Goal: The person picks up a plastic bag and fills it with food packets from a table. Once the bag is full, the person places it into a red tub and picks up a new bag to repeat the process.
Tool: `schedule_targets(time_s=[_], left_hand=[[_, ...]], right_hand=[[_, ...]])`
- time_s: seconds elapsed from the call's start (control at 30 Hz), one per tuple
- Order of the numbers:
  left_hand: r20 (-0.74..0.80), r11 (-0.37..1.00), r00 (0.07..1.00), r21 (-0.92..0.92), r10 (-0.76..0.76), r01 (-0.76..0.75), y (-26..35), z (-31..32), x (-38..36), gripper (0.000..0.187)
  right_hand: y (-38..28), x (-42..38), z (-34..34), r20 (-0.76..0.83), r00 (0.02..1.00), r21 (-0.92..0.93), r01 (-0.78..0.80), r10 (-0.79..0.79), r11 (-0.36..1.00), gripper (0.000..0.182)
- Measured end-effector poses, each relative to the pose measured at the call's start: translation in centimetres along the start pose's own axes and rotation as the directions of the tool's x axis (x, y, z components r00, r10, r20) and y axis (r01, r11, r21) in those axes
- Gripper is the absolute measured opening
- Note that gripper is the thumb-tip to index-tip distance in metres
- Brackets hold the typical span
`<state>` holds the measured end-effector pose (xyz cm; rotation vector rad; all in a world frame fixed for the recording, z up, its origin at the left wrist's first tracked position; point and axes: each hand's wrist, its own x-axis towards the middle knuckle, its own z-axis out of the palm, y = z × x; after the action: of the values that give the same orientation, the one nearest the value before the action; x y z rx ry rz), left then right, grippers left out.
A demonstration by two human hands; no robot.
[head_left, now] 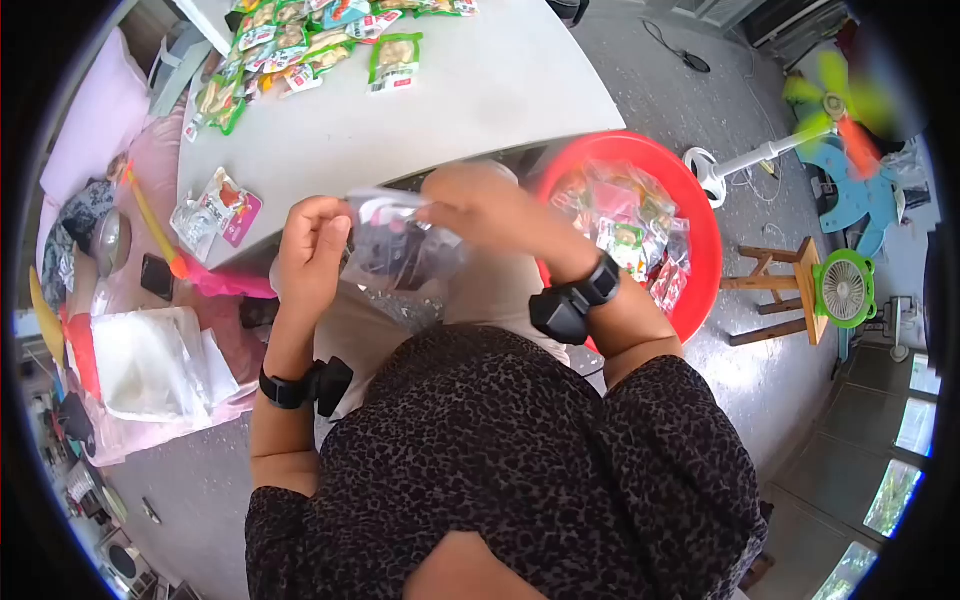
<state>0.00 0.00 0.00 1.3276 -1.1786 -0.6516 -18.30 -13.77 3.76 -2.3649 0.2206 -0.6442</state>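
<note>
Between my two hands, above my lap, is a clear plastic bag (400, 245) with something dark showing in it. My left hand (312, 250) pinches its upper left edge between thumb and fingers. At the bag's upper right edge, my right hand (485, 207) has its fingers closed on the plastic and is slightly blurred. Small green-and-clear snack packets (290, 50) are piled at the far left of the white table (480, 110), with one packet (396, 62) lying apart. A pink-and-white packet (232, 207) and a clear wrapper lie near the table's left edge.
A red basin (708, 240) full of packets stands right of my right hand. Farther right are a wooden stool (805, 290), a green fan (845, 288) and a standing fan (835, 105). On the left, a pink-covered surface (225, 345) holds a phone (157, 276) and white plastic sheets (150, 365).
</note>
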Motion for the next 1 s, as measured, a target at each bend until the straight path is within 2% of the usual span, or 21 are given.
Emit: schedule_targets(time_s=[0.07,0.1,0.13,0.17,0.2,0.27,0.3,0.33,0.43,0.53,0.63,0.67,0.77,0.8,0.9,1.0], left_hand=[[0.005,0.997,0.999,-0.070,0.034,-0.033,0.1,-0.5,0.2,0.025],[-0.007,0.998,1.000,-0.057,-0.013,0.013,-1.5,0.7,-0.5,0.025],[-0.008,0.999,0.999,0.002,-0.052,0.052,-2.6,-0.3,-0.8,0.024],[-0.011,0.994,0.996,0.061,-0.091,0.091,-3.9,-1.5,-1.2,0.023],[-0.029,0.971,0.991,0.196,-0.134,0.137,-5.5,-2.7,-1.6,0.021],[-0.050,0.899,0.984,0.401,-0.172,0.177,-7.0,-4.0,-2.8,0.019],[-0.063,0.846,0.981,0.498,-0.184,0.191,-7.8,-4.7,-3.4,0.018],[-0.063,0.815,0.986,0.556,-0.155,0.164,-9.3,-5.4,-4.0,0.018],[-0.022,0.645,1.000,0.764,0.002,0.015,-9.2,-5.4,-5.4,0.017],[0.071,0.554,0.997,0.830,0.024,-0.072,-9.3,-5.5,-5.6,0.017],[0.148,0.423,0.987,0.892,0.059,-0.158,-9.4,-5.1,-5.6,0.017],[0.152,0.419,0.987,0.893,0.060,-0.163,-9.4,-5.0,-5.7,0.016],[0.154,0.401,0.986,0.901,0.067,-0.168,-9.3,-4.9,-5.7,0.016],[0.152,0.390,0.986,0.906,0.069,-0.167,-9.3,-4.9,-5.7,0.016],[0.149,0.366,0.986,0.916,0.073,-0.165,-9.6,-4.7,-5.7,0.017],[0.150,0.365,0.986,0.916,0.071,-0.166,-9.7,-4.7,-5.7,0.017]], right_hand=[[0.8,-1.5,-2.0,-0.079,0.993,0.070,-0.078,0.083,0.994,0.017],[1.5,-3.6,-3.9,-0.091,0.942,0.030,-0.321,0.323,0.946,0.017],[2.4,-4.9,-5.5,-0.158,0.951,0.000,-0.269,0.266,0.963,0.017],[4.1,-6.6,-6.9,-0.179,0.908,0.046,-0.378,0.380,0.925,0.017],[5.7,-8.3,-8.0,-0.195,0.851,0.091,-0.479,0.487,0.873,0.016],[5.4,-10.7,-10.4,-0.271,0.696,0.292,-0.599,0.665,0.746,0.015],[6.9,-12.8,-11.5,-0.307,0.635,0.212,-0.680,0.709,0.702,0.014],[8.0,-14.7,-12.1,-0.370,0.599,0.151,-0.715,0.710,0.682,0.016],[12.5,-21.8,-13.1,-0.394,0.530,-0.050,-0.828,0.751,0.559,0.017],[14.6,-26.3,-11.4,-0.468,0.538,-0.314,-0.843,0.701,0.438,0.022],[16.2,-30.5,-10.0,-0.459,0.469,-0.317,-0.880,0.754,0.355,0.023],[16.8,-32.0,-9.7,-0.448,0.400,-0.325,-0.906,0.800,0.271,0.024],[17.2,-33.2,-8.3,-0.413,0.340,-0.273,-0.931,0.845,0.242,0.024],[17.8,-33.0,-7.9,-0.356,0.375,-0.359,-0.901,0.856,0.245,0.023],[19.6,-31.8,-6.8,-0.388,0.351,-0.403,-0.896,0.852,0.185,0.023],[21.9,-30.2,-6.9,-0.437,0.379,-0.433,-0.883,0.815,0.179,0.021]])
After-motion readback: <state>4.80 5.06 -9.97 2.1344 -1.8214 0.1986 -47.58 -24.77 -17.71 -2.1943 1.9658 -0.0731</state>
